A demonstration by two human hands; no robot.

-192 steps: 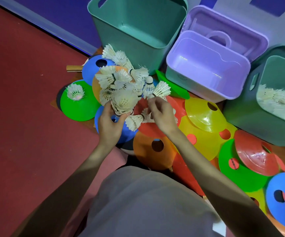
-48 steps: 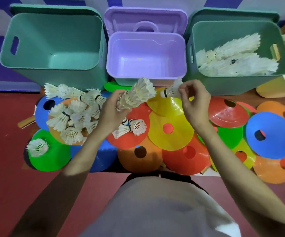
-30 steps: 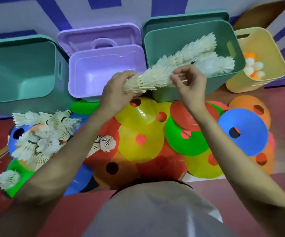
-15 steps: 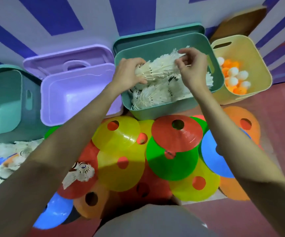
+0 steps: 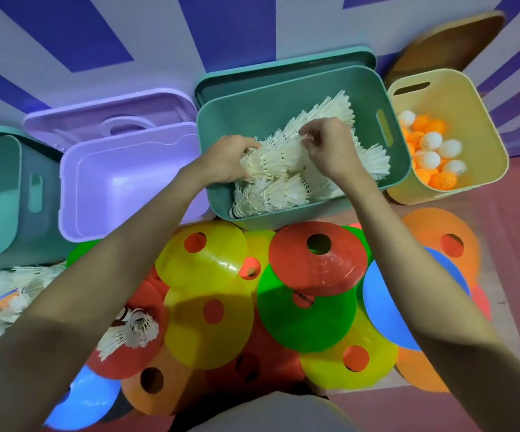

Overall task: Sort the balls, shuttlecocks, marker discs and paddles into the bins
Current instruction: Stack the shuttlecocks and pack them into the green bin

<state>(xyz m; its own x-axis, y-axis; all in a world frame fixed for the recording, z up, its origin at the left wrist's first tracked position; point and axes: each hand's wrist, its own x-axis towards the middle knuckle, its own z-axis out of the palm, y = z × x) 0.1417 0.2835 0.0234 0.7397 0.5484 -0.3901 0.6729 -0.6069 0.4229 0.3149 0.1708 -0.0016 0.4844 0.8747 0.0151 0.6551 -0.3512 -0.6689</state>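
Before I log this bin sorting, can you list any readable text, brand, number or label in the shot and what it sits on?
None can be read as it stands.
Orange and white balls in the yellow bin: small dark print, too small to read.
Green marker disc: dark mark by its centre hole, blurred.
Shuttlecocks in the teal bin: dark bands at the corks, no legible words.
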